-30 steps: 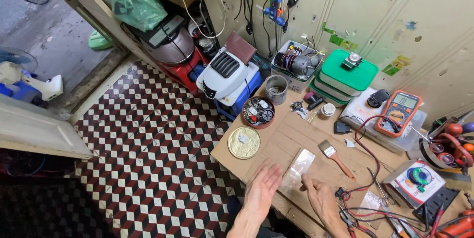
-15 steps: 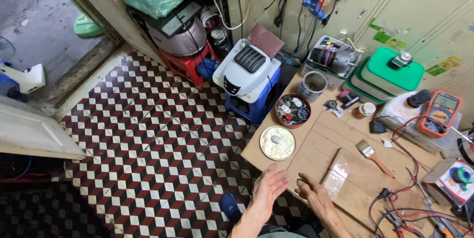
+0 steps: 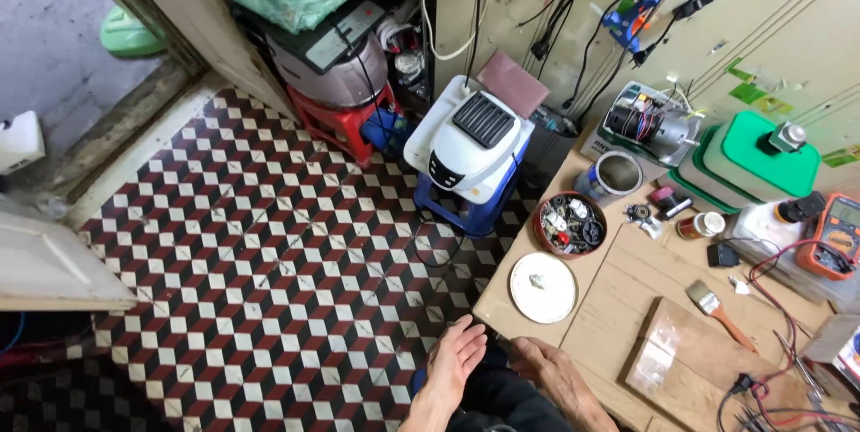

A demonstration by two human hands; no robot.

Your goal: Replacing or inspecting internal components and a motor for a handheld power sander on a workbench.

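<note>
My left hand (image 3: 454, 362) hovers with fingers spread, palm inward, just off the near left corner of the wooden workbench (image 3: 627, 307), over the tiled floor. My right hand (image 3: 546, 369) rests flat beside it at the bench's front edge, holding nothing. A round white lid (image 3: 542, 287) lies on the bench just beyond both hands. A clear plastic bag (image 3: 670, 359) lies on a wooden board to the right, with a paintbrush (image 3: 717, 309) above it.
A round dish of small parts (image 3: 570, 222), a tin can (image 3: 613, 177), green boxes (image 3: 757, 159), an orange multimeter (image 3: 833, 239) and wires crowd the bench. On the floor stand a white appliance (image 3: 470, 138) on a blue stool and a cooker (image 3: 327, 60) on a red stool.
The view has swung left towards the floor. Both hands have come off the plastic bag and moved back to the bench's near left corner, empty.
</note>
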